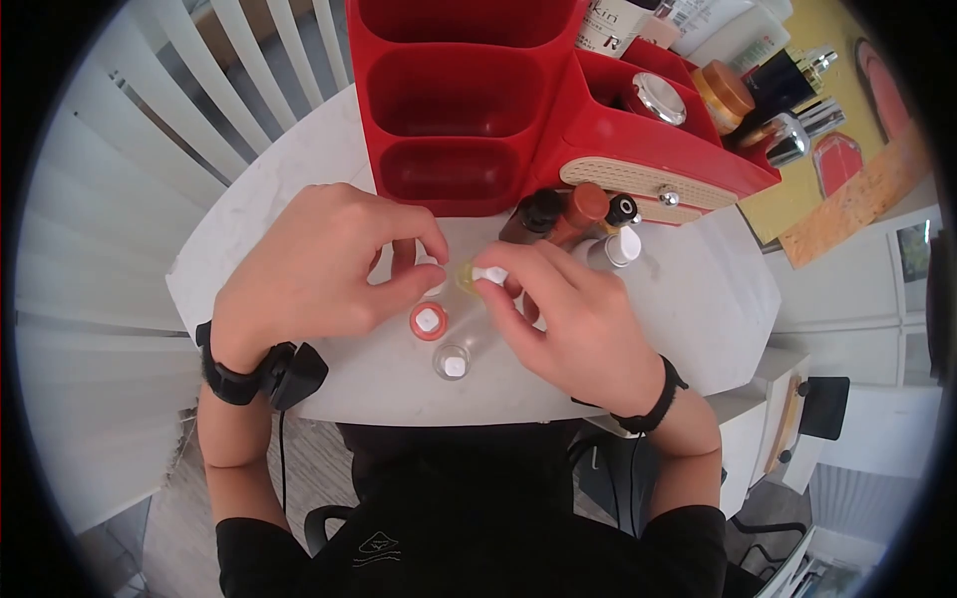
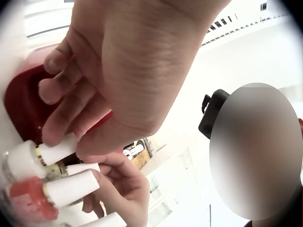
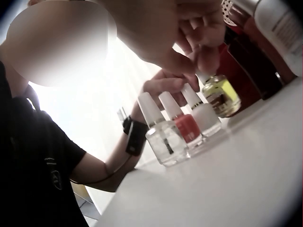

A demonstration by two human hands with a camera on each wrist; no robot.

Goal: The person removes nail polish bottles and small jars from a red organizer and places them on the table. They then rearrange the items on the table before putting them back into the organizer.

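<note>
Four small bottles with white caps stand close together on the white table. My left hand point(image 1: 324, 264) pinches the cap of the white bottle point(image 3: 206, 118) between thumb and fingers. The cap of the yellow bottle point(image 3: 222, 97) is pinched by my right hand point(image 1: 578, 319); this bottle stands slightly tilted in the right wrist view. Nearer the table's front edge are the coral bottle point(image 1: 429, 321) and the clear bottle point(image 1: 452, 363), touched by neither hand. In the left wrist view the coral bottle point(image 2: 33, 199) stands beside the white one point(image 2: 23, 161).
Behind the hands stands a red organizer point(image 1: 449, 145) with compartments and a drawer, holding jars and bottles. Several dark, brown and silver bottles, one with a white cap point(image 1: 625, 246), stand right in front of it. The white table's point(image 1: 688, 319) front edge lies near the body.
</note>
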